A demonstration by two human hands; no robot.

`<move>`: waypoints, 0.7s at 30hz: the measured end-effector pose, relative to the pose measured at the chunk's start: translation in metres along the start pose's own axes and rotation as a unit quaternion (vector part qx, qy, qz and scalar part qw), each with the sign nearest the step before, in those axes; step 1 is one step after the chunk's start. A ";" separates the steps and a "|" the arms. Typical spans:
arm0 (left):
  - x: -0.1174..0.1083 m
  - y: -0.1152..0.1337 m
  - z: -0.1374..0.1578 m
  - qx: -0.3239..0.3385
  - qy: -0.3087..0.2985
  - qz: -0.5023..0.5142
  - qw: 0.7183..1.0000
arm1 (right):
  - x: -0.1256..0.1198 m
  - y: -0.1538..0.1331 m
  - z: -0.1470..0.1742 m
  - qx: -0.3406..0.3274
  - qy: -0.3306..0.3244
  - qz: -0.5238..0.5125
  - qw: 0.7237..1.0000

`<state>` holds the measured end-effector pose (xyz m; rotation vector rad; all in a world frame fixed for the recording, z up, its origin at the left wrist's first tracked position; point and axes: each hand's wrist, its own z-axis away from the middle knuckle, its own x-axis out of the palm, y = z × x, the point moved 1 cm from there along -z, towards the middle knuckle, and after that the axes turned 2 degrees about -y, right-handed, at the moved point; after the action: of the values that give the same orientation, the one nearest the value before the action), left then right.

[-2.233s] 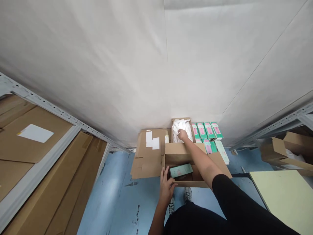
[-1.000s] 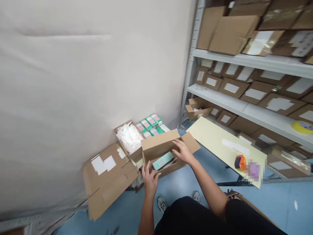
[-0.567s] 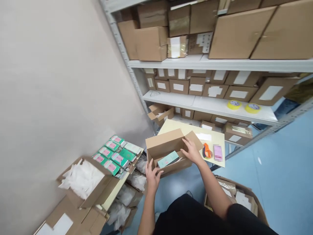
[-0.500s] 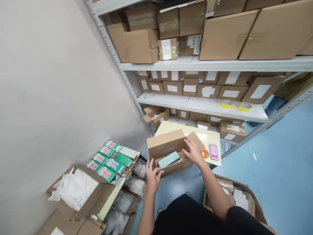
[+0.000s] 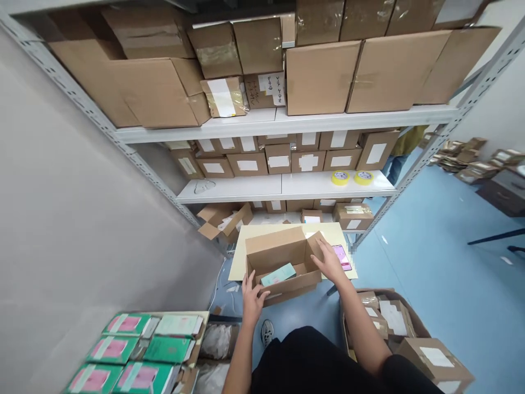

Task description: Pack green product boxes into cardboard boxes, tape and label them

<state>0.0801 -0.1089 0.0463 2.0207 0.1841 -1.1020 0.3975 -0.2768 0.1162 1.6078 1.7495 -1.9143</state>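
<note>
While the left hand [image 5: 252, 298] and right hand [image 5: 330, 264] clasp the open carton [image 5: 279, 256], the green box [image 5: 279, 274] inside lies between their grips, nearer the left, slanting lengthwise rightward.

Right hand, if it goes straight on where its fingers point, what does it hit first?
Likely the open carton's right-end flap, which the right hand seems to touch, though depth is unclear.
</note>
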 end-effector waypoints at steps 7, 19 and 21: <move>-0.004 -0.084 -0.092 0.052 -0.078 0.045 0.995 | 0.060 -0.058 -0.028 0.020 -0.013 0.021 0.999; -0.009 -0.135 -0.116 -0.097 -0.034 0.023 0.994 | 0.100 -0.051 -0.022 0.112 0.060 0.091 0.988; -0.006 -0.145 -0.110 -0.168 -0.020 0.073 0.983 | 0.091 -0.041 -0.018 0.136 0.105 0.097 0.980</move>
<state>0.0784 0.0663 -0.0015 1.6831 0.1845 -0.9493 0.3417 -0.1994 0.0830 2.0558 1.3750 -2.0227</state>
